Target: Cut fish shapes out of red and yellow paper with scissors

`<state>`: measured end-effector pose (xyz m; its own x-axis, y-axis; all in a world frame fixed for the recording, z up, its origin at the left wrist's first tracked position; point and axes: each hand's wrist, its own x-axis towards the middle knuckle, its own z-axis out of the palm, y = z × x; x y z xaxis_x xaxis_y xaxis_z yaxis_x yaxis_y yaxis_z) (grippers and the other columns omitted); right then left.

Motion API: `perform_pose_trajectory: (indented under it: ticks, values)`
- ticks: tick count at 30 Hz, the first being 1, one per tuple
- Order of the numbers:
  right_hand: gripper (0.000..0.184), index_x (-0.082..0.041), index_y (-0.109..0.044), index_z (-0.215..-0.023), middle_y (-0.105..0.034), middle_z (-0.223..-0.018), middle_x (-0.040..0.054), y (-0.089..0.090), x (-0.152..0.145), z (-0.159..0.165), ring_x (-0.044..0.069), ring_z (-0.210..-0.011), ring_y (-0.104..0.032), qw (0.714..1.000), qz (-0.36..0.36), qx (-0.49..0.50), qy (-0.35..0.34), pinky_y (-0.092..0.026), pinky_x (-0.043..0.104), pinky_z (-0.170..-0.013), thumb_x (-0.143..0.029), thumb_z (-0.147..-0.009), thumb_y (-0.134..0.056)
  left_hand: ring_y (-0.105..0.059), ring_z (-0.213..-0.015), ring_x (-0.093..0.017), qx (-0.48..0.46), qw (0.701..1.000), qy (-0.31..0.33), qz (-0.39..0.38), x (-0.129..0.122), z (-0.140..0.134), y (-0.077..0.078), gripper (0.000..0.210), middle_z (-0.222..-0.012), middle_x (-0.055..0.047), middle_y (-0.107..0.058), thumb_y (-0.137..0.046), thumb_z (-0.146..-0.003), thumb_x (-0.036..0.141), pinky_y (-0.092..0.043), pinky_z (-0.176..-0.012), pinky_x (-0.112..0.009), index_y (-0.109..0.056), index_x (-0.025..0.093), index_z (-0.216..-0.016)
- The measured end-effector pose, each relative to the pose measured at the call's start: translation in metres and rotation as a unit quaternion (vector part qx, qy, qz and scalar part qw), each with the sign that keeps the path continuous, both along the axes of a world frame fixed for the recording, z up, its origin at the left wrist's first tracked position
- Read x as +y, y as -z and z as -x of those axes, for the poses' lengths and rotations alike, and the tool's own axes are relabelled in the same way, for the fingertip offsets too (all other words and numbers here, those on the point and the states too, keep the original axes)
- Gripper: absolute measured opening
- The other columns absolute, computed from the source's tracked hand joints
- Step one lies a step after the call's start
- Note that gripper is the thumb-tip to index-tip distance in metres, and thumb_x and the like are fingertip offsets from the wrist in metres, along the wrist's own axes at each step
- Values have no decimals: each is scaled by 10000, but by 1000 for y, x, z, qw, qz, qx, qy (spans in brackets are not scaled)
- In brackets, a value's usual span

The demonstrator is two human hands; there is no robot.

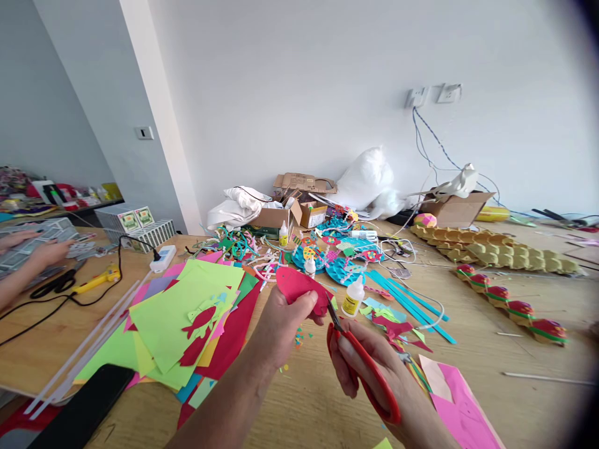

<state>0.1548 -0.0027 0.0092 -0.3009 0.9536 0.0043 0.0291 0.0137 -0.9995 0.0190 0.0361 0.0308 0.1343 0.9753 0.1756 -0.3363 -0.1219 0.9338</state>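
My left hand [292, 321] pinches a piece of red paper [294, 285] with a rounded outer edge. My right hand [369, 362] is wrapped round the red handles of a pair of scissors [374, 374]. The scissor blades meet the right edge of the red paper, close to my left fingertips. Just behind the hands stands a white glue bottle [353, 297] with a yellow label. Red fish cut-outs [202, 321] lie on a stack of coloured paper [182, 299] to the left. Red paper scraps [393, 325] lie to the right.
A black phone [88, 402] lies front left. Painted egg-carton strips [512, 305], blue paper strips [407, 305] and a pink sheet [461, 399] are on the right. Cardboard boxes [276, 218] stand by the wall. Another person's hands [49, 252] work at far left, near a yellow glue gun [99, 279].
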Motion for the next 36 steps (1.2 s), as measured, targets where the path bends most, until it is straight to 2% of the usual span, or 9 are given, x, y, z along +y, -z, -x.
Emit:
perform_pose_trajectory:
  ticks: [14, 24, 29, 36]
  values:
    - [497, -203, -424, -609, -444, -381, -66, 3, 4, 1, 71, -332, -352, 999, 30, -9, 17, -222, 195, -359, -678, -693, -544, -519, -532, -112, -1, 1000, 3, -1, 1, 1, 1, 154, -557, 12, -565, -579, -701, 240, -459, -545, -249, -579, 149, -576]
    - [477, -196, -435, -610, -443, -376, -68, 3, 3, -1, 59, -326, -333, 999, 33, 1, 5, -216, 191, -362, -648, -716, -546, -533, -548, -108, 19, 999, 26, -12, 2, 6, 0, 162, -573, 0, -583, -551, -718, 224, -449, -540, -225, -585, 144, -582]
    - [496, -197, -428, -607, -430, -383, -77, 8, 5, -4, 54, -314, -337, 1000, 26, 0, -12, -214, 187, -351, -666, -689, -566, -526, -540, -103, 26, 999, 26, -12, 3, 7, 0, 136, -582, -1, -588, -561, -712, 234, -441, -527, -215, -596, 142, -617]
    - [466, -196, -435, -635, -419, -370, -86, 14, 7, -6, 49, -304, -308, 1000, 18, -3, -25, -209, 173, -340, -637, -738, -542, -537, -559, -110, 25, 999, 32, -10, 5, 9, 0, 115, -583, -1, -592, -561, -711, 229, -446, -523, -213, -595, 142, -644]
